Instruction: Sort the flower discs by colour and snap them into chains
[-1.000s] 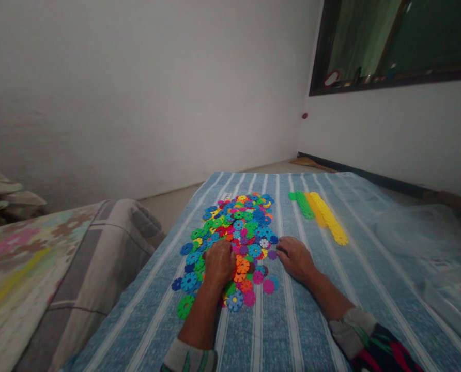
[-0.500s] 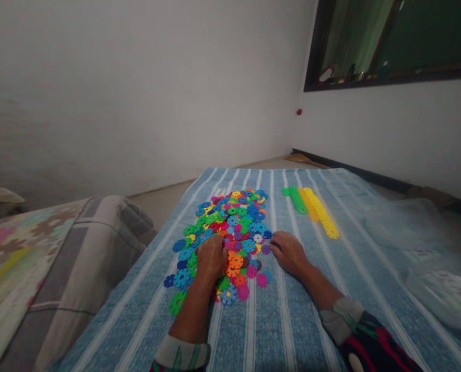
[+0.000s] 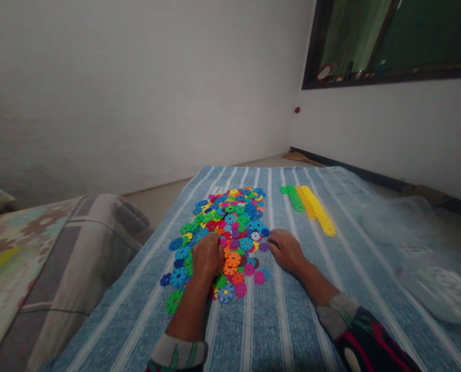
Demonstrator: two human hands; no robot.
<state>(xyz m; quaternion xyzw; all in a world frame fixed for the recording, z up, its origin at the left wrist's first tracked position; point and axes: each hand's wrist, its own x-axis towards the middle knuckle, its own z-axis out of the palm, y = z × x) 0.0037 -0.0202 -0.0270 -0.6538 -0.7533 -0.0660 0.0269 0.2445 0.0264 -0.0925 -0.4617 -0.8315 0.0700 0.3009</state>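
Observation:
A heap of colourful notched plastic discs (image 3: 230,219), flower-shaped, spreads over a blue striped cloth (image 3: 254,336). My left hand (image 3: 207,257) rests on the near left part of the heap, its fingers closed and bent under; what they hold, if anything, is hidden. Just right of it lie orange discs (image 3: 231,262). My right hand (image 3: 287,250) is at the heap's right edge, fingers curled together, the tips close to a dark blue disc (image 3: 265,232) and a purple disc (image 3: 263,247). Whether something small sits between those fingers does not show.
Farther back on the right lie overlapping rows of green discs (image 3: 295,198) and yellow discs (image 3: 319,211). Clear plastic bags (image 3: 435,279) are along the right side. A grey cover with a patterned cloth (image 3: 87,258) stands at left. Behind is a white wall (image 3: 156,93).
The whole view has shifted slightly, so everything sits a little farther left. Both hands keep nearly the same places at the heap.

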